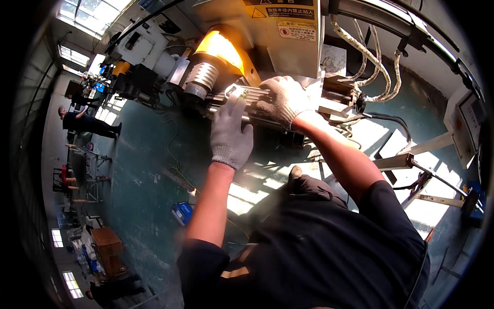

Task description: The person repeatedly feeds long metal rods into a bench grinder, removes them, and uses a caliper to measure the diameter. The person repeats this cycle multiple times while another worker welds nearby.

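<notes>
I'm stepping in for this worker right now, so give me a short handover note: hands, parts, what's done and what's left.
Left hand: gloved, fingers flat on the metal bar lying across the machine.
Right hand: gloved, closed over the top of the same bar, further right by the clamp block.
Bar: horizontal, running into the machine's ribbed metal head under the yellow guard.
Done: bar is on the machine, both hands on it.
Left: cannot tell if it is clamped; check before letting go.

Green floor (149, 170), worn, sunlit patches. Directly on it: machine (242, 56), yellow cable (175, 165), blue box (181, 212), wooden crate (107, 242), metal stands (85, 175) at left.
</notes>
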Tool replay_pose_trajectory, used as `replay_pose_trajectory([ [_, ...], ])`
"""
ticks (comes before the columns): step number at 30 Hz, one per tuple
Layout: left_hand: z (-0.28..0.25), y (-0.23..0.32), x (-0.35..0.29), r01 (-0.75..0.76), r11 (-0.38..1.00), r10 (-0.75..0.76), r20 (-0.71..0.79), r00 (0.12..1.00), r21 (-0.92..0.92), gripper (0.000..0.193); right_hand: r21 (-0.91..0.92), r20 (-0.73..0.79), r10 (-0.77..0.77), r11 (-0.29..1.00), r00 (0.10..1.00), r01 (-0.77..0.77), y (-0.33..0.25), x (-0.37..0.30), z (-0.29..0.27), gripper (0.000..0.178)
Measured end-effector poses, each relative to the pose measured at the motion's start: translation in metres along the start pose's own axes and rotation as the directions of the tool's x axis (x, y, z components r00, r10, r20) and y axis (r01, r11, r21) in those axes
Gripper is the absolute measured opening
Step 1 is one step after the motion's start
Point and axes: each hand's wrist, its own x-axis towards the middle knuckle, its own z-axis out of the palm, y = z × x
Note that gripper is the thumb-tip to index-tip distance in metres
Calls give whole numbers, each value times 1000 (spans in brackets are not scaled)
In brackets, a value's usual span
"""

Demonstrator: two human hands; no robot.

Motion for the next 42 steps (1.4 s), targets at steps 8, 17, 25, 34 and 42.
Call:
replay_pose_trajectory([
  [8, 28, -72, 69, -231, 972, 228, 67, 971, 34, 70, -105, 160, -55, 992, 986, 72, -4, 70, 52, 22],
  [17, 15, -86, 82, -250, 776, 406, 157, 900, -579, 59, 202, 253, 400, 869, 881, -452, -42, 26, 6, 34],
  [25, 8, -119, 56, 65, 508, 518, 365, 773, -859, 53, 493, -134, 649, 699, 749, -517, -102, -49, 62, 11],
  [34, -20, -246, 58, 132, 728, 306, 491, 815, -673, 34, 907, -335, 925, 265, 181, 327, 8, -310, -117, 21],
  [42, -43, -250, 66, 177, 712, 319, 538, 780, -680, 29, 819, -390, 874, 473, -291, 323, 65, -363, -137, 12],
])
